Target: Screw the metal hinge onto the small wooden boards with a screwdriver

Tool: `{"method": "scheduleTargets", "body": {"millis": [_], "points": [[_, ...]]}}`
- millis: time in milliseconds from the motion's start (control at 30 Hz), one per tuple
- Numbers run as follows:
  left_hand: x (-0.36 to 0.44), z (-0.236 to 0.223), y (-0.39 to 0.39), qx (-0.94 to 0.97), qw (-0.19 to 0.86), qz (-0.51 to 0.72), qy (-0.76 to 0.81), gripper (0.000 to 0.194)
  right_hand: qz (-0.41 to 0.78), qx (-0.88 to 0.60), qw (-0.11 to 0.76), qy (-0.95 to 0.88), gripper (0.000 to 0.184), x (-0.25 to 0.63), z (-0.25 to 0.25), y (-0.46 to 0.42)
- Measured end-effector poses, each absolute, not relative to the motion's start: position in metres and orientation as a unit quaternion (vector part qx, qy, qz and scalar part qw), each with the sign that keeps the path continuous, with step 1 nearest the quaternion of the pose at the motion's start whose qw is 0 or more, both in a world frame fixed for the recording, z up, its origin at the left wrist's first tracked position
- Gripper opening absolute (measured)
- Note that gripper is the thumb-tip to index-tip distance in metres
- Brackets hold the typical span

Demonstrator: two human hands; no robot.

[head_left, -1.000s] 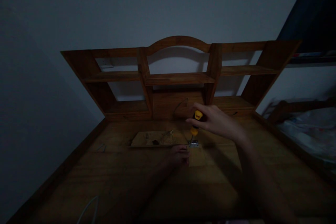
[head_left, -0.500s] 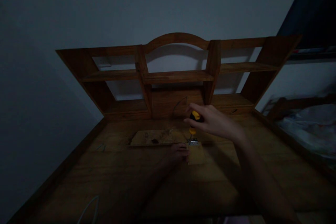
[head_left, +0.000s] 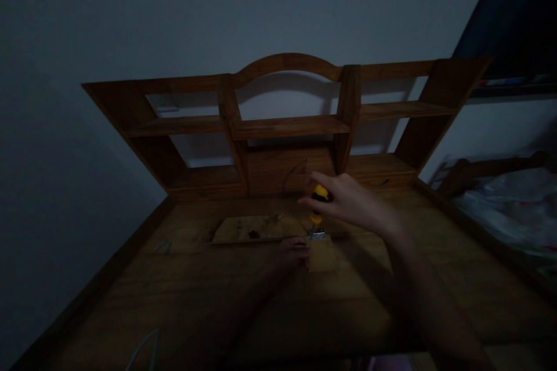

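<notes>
My right hand [head_left: 343,203] is closed round the yellow and black handle of a screwdriver [head_left: 316,218], which stands nearly upright. Its tip meets a small silver metal hinge [head_left: 318,234] at the far edge of a small wooden block [head_left: 322,256]. My left hand [head_left: 293,252] presses against the left side of that block, its fingers bent round the edge. Just behind and to the left lies a longer wooden board [head_left: 230,231] with a dark spot and small bits on it. The scene is dim, so fine detail at the tip is lost.
A wooden desk [head_left: 174,284] carries the work, with a shelf unit [head_left: 291,126] along its back. Thin pale pieces [head_left: 163,246] lie at left, and a white cable [head_left: 143,348] at the front left. Plastic-wrapped things [head_left: 513,208] are beyond the right edge.
The whole view has shifted slightly, so things appear a little further left. The screwdriver leans a bit differently in my right hand; both hands keep their hold.
</notes>
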State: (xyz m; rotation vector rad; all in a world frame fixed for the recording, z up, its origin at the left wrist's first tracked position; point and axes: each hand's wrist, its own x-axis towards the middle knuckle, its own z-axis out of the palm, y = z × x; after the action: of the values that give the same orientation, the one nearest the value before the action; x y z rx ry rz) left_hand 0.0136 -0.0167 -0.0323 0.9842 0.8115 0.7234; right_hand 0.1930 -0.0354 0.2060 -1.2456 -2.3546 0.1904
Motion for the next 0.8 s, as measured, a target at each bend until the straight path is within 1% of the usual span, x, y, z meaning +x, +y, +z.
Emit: {"method": "scheduleTargets", "body": {"millis": [67,100,167,267,333,467,533,633,733,767,800], "points": [[0.014,-0.033,-0.016,0.453,0.742,0.339,0.360,0.031,0.036,-0.485,0.233,-0.842,0.040,0.194,0.205,-0.035],[0.014,-0.033,-0.016,0.453,0.741,0.342,0.359,0.030,0.038,-0.481,0.233,-0.844,0.038,0.196,0.206,-0.035],[0.015,-0.031,-0.017,0.454,0.740,0.341,0.360,0.031,0.077,-0.443,0.229,-0.863,0.033,0.200,0.209,-0.037],[0.015,-0.028,-0.018,0.453,0.740,0.336,0.366,0.033,0.147,-0.381,0.210,-0.889,0.035,0.206,0.214,-0.041],[0.015,-0.030,-0.018,0.451,0.737,0.347,0.365,0.033,0.157,-0.369,0.209,-0.892,0.028,0.205,0.215,-0.041],[0.016,-0.038,-0.017,0.449,0.730,0.354,0.375,0.033,0.123,-0.389,0.244,-0.880,0.013,0.199,0.210,-0.035],[0.017,-0.041,-0.016,0.447,0.731,0.352,0.375,0.034,0.107,-0.401,0.261,-0.872,0.015,0.198,0.207,-0.032],[0.017,-0.042,-0.015,0.444,0.733,0.350,0.379,0.036,0.093,-0.415,0.264,-0.866,0.019,0.202,0.206,-0.030],[0.018,-0.040,-0.015,0.442,0.730,0.346,0.391,0.037,0.123,-0.383,0.255,-0.879,0.037,0.209,0.210,-0.032],[0.018,-0.039,-0.015,0.442,0.731,0.342,0.391,0.037,0.141,-0.365,0.249,-0.886,0.042,0.211,0.212,-0.034],[0.018,-0.039,-0.015,0.443,0.732,0.339,0.391,0.037,0.158,-0.352,0.242,-0.890,0.042,0.212,0.214,-0.035]]}}
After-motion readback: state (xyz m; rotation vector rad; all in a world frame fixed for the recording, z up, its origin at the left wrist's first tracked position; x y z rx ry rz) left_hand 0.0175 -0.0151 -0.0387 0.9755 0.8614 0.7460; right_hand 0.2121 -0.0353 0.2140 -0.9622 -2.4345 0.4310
